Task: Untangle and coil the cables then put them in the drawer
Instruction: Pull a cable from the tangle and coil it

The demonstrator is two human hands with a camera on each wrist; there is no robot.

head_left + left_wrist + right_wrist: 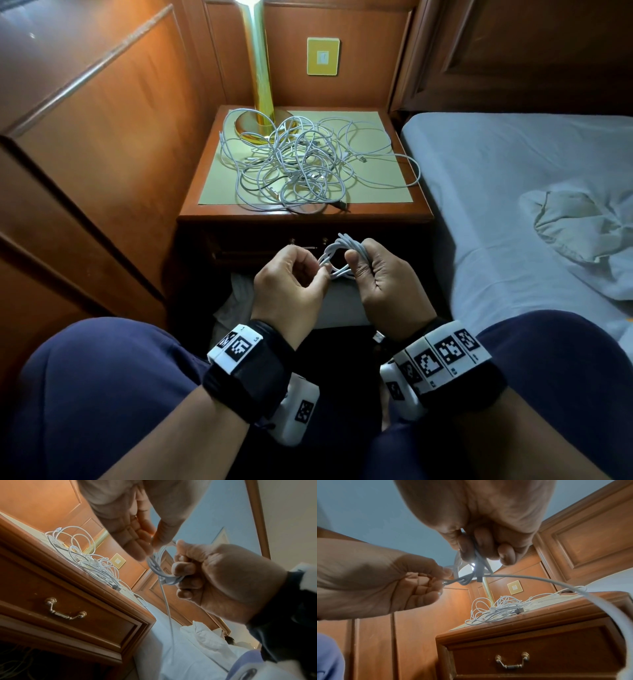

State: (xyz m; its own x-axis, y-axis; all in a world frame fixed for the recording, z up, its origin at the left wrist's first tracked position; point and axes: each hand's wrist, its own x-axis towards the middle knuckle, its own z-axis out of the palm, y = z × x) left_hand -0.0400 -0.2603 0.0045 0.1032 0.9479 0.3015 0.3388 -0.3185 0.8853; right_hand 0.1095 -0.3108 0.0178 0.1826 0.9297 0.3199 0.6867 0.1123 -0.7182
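A small white cable coil (337, 255) is held in front of the closed drawer (65, 609), at 6 o'clock from the tangled cables (294, 164). It is gripped by the right hand (383, 274), fingers curled round the loops, and its loose end is pinched by the left hand (291, 277). The tangle lies on the nightstand surface (387, 192), touching the lamp base (246, 121) at 11 o'clock. The bed (513, 171) stands at 3 o'clock.

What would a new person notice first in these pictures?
First, the big tangle of white cables on the nightstand, spread around the gold lamp's base. Next, in front of the nightstand, the right hand grips a small white coil while the left hand pinches its strand.
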